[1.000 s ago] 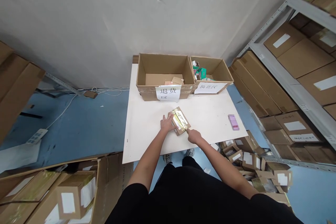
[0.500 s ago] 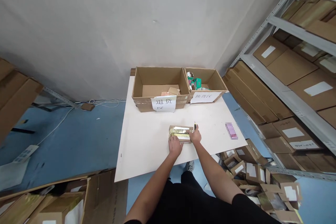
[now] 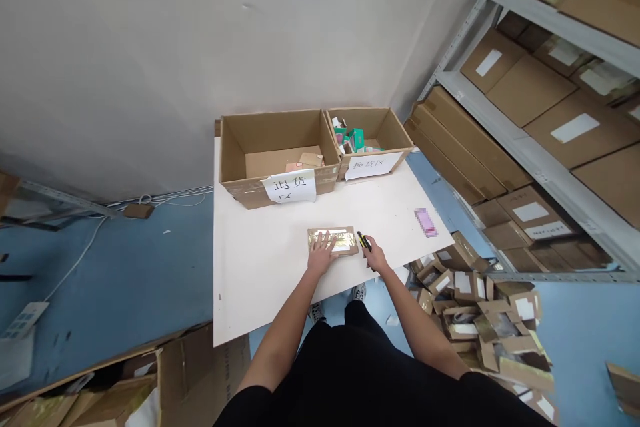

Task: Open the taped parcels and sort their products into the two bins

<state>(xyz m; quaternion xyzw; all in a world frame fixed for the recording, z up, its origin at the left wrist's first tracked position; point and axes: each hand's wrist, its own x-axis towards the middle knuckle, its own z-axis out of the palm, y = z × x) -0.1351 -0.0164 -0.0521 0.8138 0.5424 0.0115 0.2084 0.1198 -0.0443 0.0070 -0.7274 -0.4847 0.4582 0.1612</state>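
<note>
A small taped cardboard box [image 3: 345,240] lies on the white table [image 3: 260,267], a white label and shiny tape on its top. My left hand [image 3: 321,255] rests flat on the box's left part, fingers spread. Just off the box's right end, my right hand [image 3: 376,257] is closed around a black and yellow box cutter [image 3: 365,241]. The cutter's tip points up and left, near the box's right edge; whether the blade is out cannot be made out.
Behind stand two open cartons with handwritten paper signs: a larger carton [image 3: 240,190] holding small boxes, and a smaller carton [image 3: 395,137] with green packages. A blurred pink item [image 3: 425,222] lies at right. Shelving [image 3: 565,10] and discarded boxes [image 3: 490,327] are on the right.
My left hand has gone from gripping the box's near left side to lying flat on top. My right hand has come off the box's right end with the cutter. The camera view has shifted.
</note>
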